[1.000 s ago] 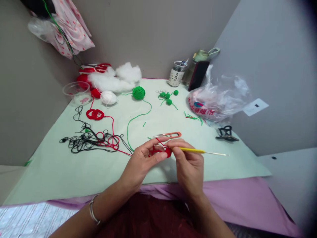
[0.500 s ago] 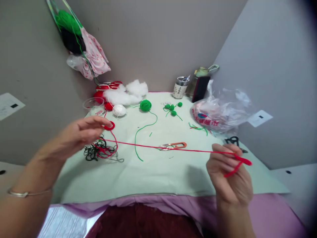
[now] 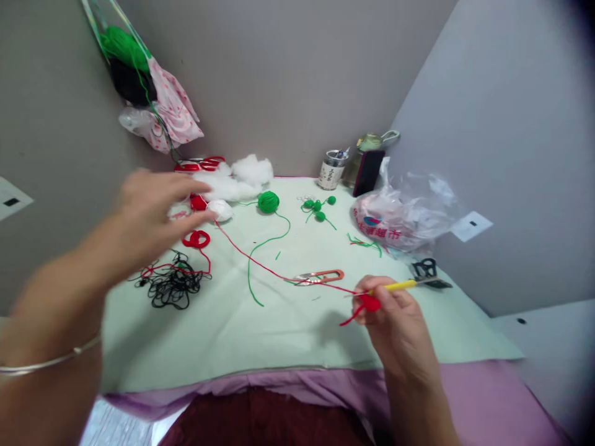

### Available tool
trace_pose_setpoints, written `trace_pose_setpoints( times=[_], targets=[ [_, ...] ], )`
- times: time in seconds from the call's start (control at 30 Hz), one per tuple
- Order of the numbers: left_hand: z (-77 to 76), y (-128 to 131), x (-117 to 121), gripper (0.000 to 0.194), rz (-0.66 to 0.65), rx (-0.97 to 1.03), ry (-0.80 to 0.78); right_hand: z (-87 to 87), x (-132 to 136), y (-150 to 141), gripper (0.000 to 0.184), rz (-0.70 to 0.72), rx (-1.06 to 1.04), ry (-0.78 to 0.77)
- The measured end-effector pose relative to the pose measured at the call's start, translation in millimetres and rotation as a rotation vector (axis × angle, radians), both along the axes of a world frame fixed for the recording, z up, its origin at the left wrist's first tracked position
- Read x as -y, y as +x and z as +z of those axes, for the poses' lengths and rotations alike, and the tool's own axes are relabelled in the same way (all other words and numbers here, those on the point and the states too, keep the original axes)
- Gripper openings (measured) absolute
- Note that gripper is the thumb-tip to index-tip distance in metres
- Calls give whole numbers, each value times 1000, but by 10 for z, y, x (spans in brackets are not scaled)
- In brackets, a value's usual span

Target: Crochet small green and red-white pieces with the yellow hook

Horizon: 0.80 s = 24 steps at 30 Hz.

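Observation:
My right hand (image 3: 390, 316) is closed around a yellow-handled crochet hook (image 3: 400, 285) and a small red crocheted piece (image 3: 370, 303), with a short red tail hanging from it. Red yarn (image 3: 258, 263) runs from this piece across the table to beside my left thumb. My left hand (image 3: 162, 207), somewhat blurred, is raised with thumb and fingers apart, in front of the white stuffing and white yarn ball (image 3: 220, 210). Below it lie a coil of red yarn (image 3: 198, 240) and a tangle of black yarn (image 3: 174, 286). Orange-handled thread snips (image 3: 318, 277) rest under the red strand.
A green yarn ball (image 3: 268, 202) trails a strand. Small green balls (image 3: 320, 207), white stuffing (image 3: 251, 170), a pen can (image 3: 332, 170), a phone (image 3: 369, 173), a plastic bag (image 3: 400, 214) and black scissors (image 3: 425, 269) stand or lie around. A hanging bag (image 3: 174, 102) is at the left wall.
My right hand has moved left and turned, bringing the yellow hook into sight. My left hand has risen, and the red strand now slopes up toward it.

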<state>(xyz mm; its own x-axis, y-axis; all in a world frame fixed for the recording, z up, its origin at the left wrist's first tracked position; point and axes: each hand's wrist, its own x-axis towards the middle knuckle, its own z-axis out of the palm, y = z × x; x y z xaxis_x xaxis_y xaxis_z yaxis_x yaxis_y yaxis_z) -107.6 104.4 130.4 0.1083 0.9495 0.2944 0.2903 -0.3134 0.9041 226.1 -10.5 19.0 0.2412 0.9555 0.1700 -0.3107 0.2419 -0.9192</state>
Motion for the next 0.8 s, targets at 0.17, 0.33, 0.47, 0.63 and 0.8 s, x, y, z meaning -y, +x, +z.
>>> trace_pose_setpoints(
  times=[0.17,0.33,0.47,0.63,0.8],
  targets=[
    [-675,1047,435,40,-407,383,-260,85,-3,-283,22,181,-26,23],
    [-659,1144,518,60,-706,833,-721,-1,-14,-298,17,110,-33,62],
    [-495,1060,588,53,-381,1039,-447,-121,17,-316,15,-19,100,118],
    [-768,1121,711,54,-349,306,33,-165,74,-364,14,-114,286,272],
    [-1023,1233,841,34,-448,339,-251,-133,87,-398,21,-178,454,374]
  ],
)
